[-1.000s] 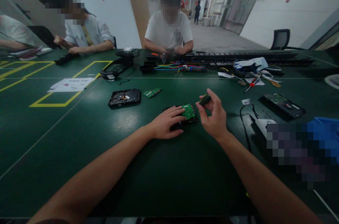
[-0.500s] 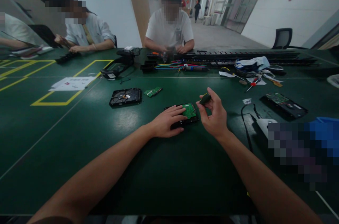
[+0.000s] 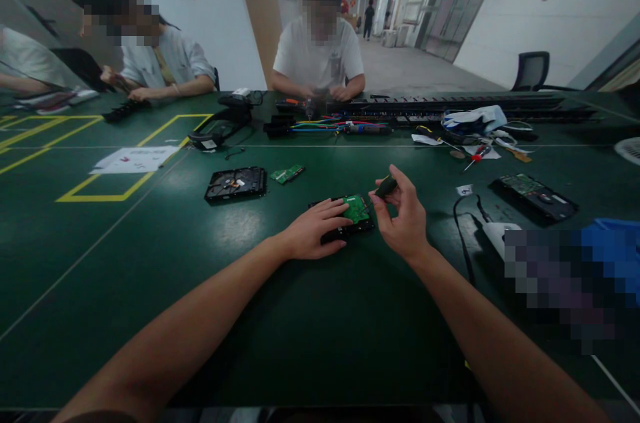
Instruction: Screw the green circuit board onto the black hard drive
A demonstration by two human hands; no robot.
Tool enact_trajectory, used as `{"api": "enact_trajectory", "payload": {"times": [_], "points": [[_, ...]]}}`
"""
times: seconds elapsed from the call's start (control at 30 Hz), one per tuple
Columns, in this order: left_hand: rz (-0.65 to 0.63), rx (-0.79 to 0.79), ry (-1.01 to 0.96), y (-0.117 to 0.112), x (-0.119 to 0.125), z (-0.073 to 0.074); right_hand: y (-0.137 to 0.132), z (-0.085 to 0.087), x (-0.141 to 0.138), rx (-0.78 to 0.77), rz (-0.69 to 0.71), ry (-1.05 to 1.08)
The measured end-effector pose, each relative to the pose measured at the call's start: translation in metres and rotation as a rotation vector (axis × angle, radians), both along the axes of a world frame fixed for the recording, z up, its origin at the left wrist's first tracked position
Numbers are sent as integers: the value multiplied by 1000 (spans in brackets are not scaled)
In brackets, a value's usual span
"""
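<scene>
1. Hard drive (image 3: 363, 230) sat on the desk (image 3: 280, 316) in front of the person, green circuit board (image 3: 356, 208) face up. Its left part was hidden under the left hand.
2. Left hand (image 3: 319, 233): fingers out straight, laid across the drive, thumb spread toward the near edge. Couldn't tell how hard it pressed.
3. Right hand (image 3: 407, 223): pinched a dark-handled screwdriver (image 3: 386, 187), tilted, shaft down toward the board. Tip too small to make out; contact with a screw unclear.
4. Second drive (image 3: 236, 184) and loose board (image 3: 287, 174) lay near each other, farther left.
5. Lower right: blue thing (image 3: 613, 236) partly pixelated, cut off by the frame.
</scene>
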State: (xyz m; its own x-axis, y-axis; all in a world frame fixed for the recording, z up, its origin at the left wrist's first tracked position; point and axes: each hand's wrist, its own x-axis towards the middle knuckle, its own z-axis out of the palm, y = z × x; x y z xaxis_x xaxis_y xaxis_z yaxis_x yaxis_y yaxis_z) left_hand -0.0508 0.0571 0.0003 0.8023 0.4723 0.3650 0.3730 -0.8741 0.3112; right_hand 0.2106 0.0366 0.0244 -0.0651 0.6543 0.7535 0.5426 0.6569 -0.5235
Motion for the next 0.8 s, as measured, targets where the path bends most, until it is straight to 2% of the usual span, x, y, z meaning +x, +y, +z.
{"api": "enact_trajectory", "payload": {"times": [0.8], "points": [[0,-26,-36,-1,1,1,0,1,-1,6,-1,3]]}}
